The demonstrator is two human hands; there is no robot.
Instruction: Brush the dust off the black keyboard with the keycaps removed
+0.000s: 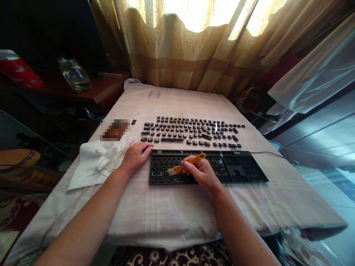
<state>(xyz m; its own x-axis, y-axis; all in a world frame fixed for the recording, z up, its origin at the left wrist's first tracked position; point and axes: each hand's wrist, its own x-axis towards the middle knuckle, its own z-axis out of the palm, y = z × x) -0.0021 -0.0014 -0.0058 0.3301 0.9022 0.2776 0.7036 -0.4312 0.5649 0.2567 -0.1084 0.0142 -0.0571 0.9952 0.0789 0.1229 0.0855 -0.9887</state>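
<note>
A black keyboard (236, 173) with its keycaps off lies flat on the cloth-covered table, its rows of bare switches showing. My right hand (200, 171) grips a small brush (191, 161) with an orange handle. The pale bristles touch or hover just over the left part of the keyboard; which of the two I cannot tell. My left hand (138, 155) rests at the keyboard's upper left corner, fingers closed together against its edge. Beyond the keyboard, many loose black keycaps (172, 140) are laid out in rows, with a long spacebar among them.
Crumpled white paper towels (97, 162) lie left of my left hand, beside a blurred-out brown item (116, 130). A small tool with a wire loop (134, 121) sits nearby. The keyboard's cable (266, 152) runs right. A glass jar (74, 74) and red can (19, 70) stand on a wooden cabinet.
</note>
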